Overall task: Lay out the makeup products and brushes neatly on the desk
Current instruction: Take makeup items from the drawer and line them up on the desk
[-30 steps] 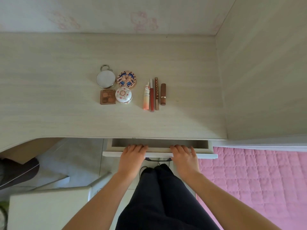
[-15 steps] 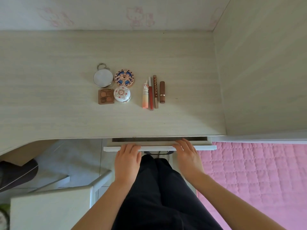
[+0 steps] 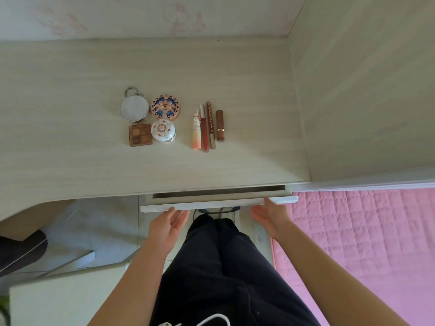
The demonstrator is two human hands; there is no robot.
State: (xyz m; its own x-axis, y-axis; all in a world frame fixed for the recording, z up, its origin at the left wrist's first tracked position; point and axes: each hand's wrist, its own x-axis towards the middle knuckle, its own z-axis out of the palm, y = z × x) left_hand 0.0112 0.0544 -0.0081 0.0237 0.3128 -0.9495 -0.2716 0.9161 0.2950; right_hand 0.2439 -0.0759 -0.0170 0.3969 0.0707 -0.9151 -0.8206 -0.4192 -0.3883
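On the pale wooden desk (image 3: 70, 114) lie two tidy groups. At the left are a round silver compact (image 3: 134, 108), a patterned round compact (image 3: 166, 107), a brown eyeshadow palette (image 3: 140, 134) and a white domed compact (image 3: 163, 131). To their right lie a peach tube (image 3: 196, 130), a red lip tube (image 3: 204, 128), a brown pencil-like stick (image 3: 210, 124) and a brown lipstick (image 3: 220, 125), side by side. My left hand (image 3: 167, 223) and my right hand (image 3: 270, 214) sit with straight fingers at the white front of the drawer (image 3: 219, 203), which stands slightly out. Neither hand holds anything.
A wooden side panel (image 3: 364, 90) walls the desk's right end. A pink quilted bed cover (image 3: 364, 231) lies at the lower right. A white chair or stool (image 3: 58, 295) stands at the lower left, with a dark object (image 3: 18, 250) beside it. My dark trousers fill the lower middle.
The drawer has slid most of the way back under the desk. My hands have come off its top edge and now sit with palms turned inward at its front.
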